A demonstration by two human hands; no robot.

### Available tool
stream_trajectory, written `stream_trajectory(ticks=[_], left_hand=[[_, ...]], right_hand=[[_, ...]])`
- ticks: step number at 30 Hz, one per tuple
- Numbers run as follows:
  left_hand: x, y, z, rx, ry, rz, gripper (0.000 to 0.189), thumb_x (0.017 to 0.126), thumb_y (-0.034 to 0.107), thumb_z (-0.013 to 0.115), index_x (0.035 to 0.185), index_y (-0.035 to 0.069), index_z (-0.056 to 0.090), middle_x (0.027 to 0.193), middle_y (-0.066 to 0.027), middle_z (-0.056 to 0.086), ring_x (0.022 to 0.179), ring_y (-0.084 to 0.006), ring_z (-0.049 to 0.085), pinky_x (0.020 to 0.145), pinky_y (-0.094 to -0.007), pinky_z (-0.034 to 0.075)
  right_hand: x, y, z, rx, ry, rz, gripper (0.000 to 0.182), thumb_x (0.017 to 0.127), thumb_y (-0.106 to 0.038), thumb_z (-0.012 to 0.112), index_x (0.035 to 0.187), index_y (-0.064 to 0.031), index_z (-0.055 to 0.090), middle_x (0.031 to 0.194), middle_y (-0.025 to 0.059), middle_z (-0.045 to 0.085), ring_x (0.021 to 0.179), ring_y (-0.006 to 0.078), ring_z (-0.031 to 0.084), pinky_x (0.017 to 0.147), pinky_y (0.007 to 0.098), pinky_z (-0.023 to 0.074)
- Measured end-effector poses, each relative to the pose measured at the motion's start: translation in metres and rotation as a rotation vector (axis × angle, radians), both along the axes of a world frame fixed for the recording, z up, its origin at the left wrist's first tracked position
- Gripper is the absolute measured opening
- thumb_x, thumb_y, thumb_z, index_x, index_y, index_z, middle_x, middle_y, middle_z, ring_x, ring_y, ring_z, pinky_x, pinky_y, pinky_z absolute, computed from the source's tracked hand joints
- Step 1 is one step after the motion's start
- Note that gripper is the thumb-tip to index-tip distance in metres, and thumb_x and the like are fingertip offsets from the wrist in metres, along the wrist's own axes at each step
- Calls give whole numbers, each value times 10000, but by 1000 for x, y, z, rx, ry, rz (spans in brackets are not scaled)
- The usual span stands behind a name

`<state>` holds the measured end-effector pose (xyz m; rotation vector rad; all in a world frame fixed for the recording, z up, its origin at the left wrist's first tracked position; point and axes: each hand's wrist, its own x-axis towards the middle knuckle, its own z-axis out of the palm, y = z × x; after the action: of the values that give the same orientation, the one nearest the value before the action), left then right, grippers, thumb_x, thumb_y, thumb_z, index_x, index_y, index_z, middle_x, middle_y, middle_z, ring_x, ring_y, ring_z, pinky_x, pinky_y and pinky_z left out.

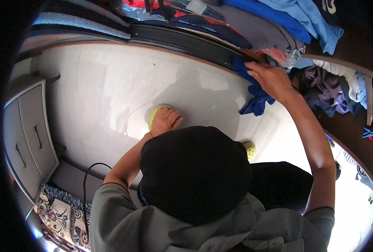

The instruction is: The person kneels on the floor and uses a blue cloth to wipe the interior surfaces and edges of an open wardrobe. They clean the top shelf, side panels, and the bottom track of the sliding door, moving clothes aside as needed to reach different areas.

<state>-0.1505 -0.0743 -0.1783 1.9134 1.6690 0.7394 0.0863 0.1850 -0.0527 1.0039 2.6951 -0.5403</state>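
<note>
My right hand point(273, 80) grips a crumpled dark blue cloth garment point(257, 104) at the edge of the wardrobe. The cloth hangs down in front of the pale floor, with part of it hidden behind my fingers. My left hand point(166, 121) is beside my black-trousered knee point(195, 173), its fingers curled. Nothing shows in it, but the underside is hidden. Just beyond that hand, a yellow-green clog point(155, 114) on my foot partly shows. The other clog point(250, 150), with holes in it, is right of the knee.
Folded clothes point(255, 22), some in clear plastic, fill a wardrobe shelf at the top. Rumpled clothes point(328, 85) crowd a compartment at right. A grey drawer unit point(32, 132), a patterned fringed textile point(63, 214) and a black cable point(85, 192) are at left.
</note>
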Motion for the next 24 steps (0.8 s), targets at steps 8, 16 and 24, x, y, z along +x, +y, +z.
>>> stream_trajectory(ticks=[8, 16, 24], left_hand=[[-2, 1, 0, -30, -45, 32, 158, 692, 71, 646, 798, 55, 530, 768, -89, 551, 744, -270, 532, 674, -370, 424], [-2, 1, -3, -29, -16, 30, 173, 691, 77, 646, 820, 64, 531, 799, -84, 561, 758, -267, 535, 688, -376, 428], [-4, -1, -7, -33, 2, 10, 172, 695, 92, 644, 840, 68, 554, 825, -76, 573, 802, -266, 538, 708, -383, 432]], right_hand=[[-2, 12, -5, -150, 97, 13, 239, 868, -251, 521, 1049, -102, 566, 916, 147, 614, 825, 302, 594, 719, 346, 464], [-8, 11, -10, -160, 72, -14, 245, 876, -268, 513, 1008, -67, 558, 883, 175, 596, 790, 321, 587, 676, 360, 453], [-3, 12, -15, -127, 106, -6, 260, 875, -285, 512, 1001, -60, 547, 849, 174, 604, 736, 321, 601, 647, 354, 468]])
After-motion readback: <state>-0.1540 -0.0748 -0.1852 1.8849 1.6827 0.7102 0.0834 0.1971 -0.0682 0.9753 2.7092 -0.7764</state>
